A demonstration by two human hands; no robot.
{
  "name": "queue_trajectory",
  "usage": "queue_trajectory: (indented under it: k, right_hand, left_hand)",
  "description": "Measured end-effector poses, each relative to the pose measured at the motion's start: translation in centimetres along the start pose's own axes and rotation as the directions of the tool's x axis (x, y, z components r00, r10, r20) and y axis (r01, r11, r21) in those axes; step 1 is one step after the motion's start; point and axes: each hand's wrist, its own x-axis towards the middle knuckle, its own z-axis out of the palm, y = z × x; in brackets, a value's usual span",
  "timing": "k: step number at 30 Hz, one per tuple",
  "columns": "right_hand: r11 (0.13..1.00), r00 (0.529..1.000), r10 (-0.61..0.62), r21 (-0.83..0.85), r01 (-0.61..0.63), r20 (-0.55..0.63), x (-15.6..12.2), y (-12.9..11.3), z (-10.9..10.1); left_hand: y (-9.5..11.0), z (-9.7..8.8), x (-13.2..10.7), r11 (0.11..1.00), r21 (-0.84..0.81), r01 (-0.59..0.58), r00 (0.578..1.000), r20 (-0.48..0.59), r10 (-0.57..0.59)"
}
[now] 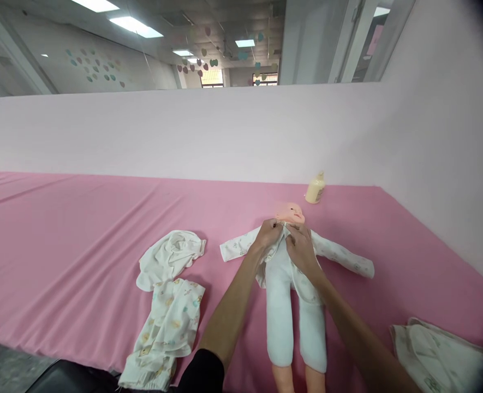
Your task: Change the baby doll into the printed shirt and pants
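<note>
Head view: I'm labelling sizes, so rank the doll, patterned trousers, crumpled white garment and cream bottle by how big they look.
1. doll
2. patterned trousers
3. crumpled white garment, though it lies farther from the camera than the trousers, so that gap is unsure
4. cream bottle, also the farthest away

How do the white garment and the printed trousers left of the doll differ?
The white garment looks plain; the printed trousers carry small coloured motifs. The white garment lies bunched up; the printed trousers lie stretched out toward the near edge of the pink cloth. Both lie loose on it.
</note>
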Motion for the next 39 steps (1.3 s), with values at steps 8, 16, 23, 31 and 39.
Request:
queue_trajectory:
  k: [8,16,23,31,39]
  right_hand:
    - [0.990,0.990,0.139,0.031,-0.140,0.015,-0.6,-0.2,-2.4]
    - [0.911,0.981,0.125,-0.410,-0.053,0.149,-2.1,-3.9,-3.4]
    - [0.824,0.942,0.194,-0.567,-0.004,0.276,-0.6,-3.8,-4.3]
    - [0.829,0.890,0.284,-0.558,-0.042,0.355,-0.8,-2.3,-6.6]
    - [0.911,0.925,0.260,-0.388,-0.140,0.276,0.0,0.0,-6.3]
  left_hand:
    - [1.2,-1.7,-1.9,0.994,0.059,-0.089,0.978,0.196,0.076]
    - [1.8,-0.4,-6.3,0.632,0.773,-0.049,0.989,-0.051,0.139]
    - [1.1,0.3,-7.0,0.622,0.783,-0.002,0.957,-0.178,0.228]
    - [0.7,1.0,-6.1,0.737,0.674,-0.042,0.948,-0.206,0.243]
    - [0.6,2.3,-6.7,0.782,0.576,-0.239,0.914,-0.137,0.381]
